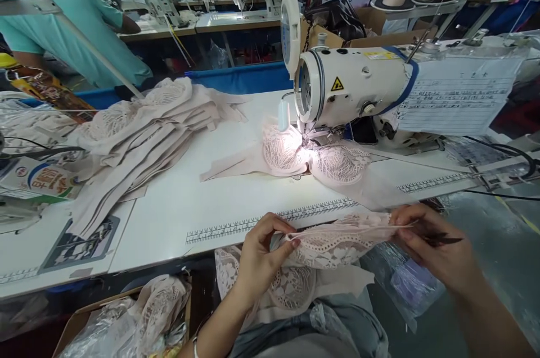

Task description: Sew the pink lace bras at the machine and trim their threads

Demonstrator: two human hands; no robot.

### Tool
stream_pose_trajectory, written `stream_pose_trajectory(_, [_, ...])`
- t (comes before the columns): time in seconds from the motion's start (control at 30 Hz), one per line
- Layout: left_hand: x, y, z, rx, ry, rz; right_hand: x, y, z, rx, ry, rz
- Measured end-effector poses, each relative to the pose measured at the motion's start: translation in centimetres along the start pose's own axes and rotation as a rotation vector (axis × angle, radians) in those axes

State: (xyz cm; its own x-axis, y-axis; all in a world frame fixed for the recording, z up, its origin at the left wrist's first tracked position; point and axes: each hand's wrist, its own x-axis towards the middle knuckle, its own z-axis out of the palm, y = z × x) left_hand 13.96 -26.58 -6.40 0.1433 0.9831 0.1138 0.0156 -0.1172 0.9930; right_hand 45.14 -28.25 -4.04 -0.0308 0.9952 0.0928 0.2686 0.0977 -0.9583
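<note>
A pale pink lace bra piece [337, 240] is stretched between my two hands in front of the table edge. My left hand [268, 254] pinches its left end between thumb and fingers. At its right end my right hand [430, 240] grips the edge, with a dark pointed tool, perhaps small scissors, showing against the palm. Another lace bra [343, 166] lies spread under the lit needle area of the white sewing machine [350, 82]. More lace pieces [293, 288] rest on the lap below my hands.
Stacked pink bra pieces [147, 133] cover the left of the white table [169, 206], near a drink carton [40, 178] and a bottle [50, 88]. A box of lace pieces [158, 307] stands below. A person in a turquoise shirt [76, 26] is at the upper left.
</note>
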Motion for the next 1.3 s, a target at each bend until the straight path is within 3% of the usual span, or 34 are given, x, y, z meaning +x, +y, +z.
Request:
stream_pose_trajectory(0.1, [-0.2,-0.1,0.1,-0.021,0.079,-0.020,0.6,-0.7,0.5,-0.220,0.026,0.052])
stream_pose_trajectory(0.2, [-0.4,-0.2,0.3,0.004,0.118,0.004,1.2,-1.2,1.2,-0.339,0.020,-0.008])
stream_pose_trajectory(0.43, [-0.1,-0.3,0.1,-0.075,0.136,-0.054,1.5,-0.2,1.3,-0.347,0.072,-0.010])
stream_pose_trajectory(0.63, [-0.4,-0.9,0.3,-0.040,0.158,-0.087,1.6,-0.8,1.5,-0.334,0.097,0.003])
stream_pose_trajectory(0.93, [0.0,-0.2,0.6,-0.078,0.222,0.017,1.2,-0.5,0.3,-0.067,0.026,0.131])
stream_pose_trajectory(1.1, [-0.4,0.2,0.7,-0.205,0.156,-0.047,2.0,-0.7,-1.2,0.165,-0.082,-0.025])
stream_pose_trajectory(1.3, [-0.7,0.5,0.8,-0.304,0.046,-0.140,2.1,-1.9,-2.9,0.212,-0.168,-0.012])
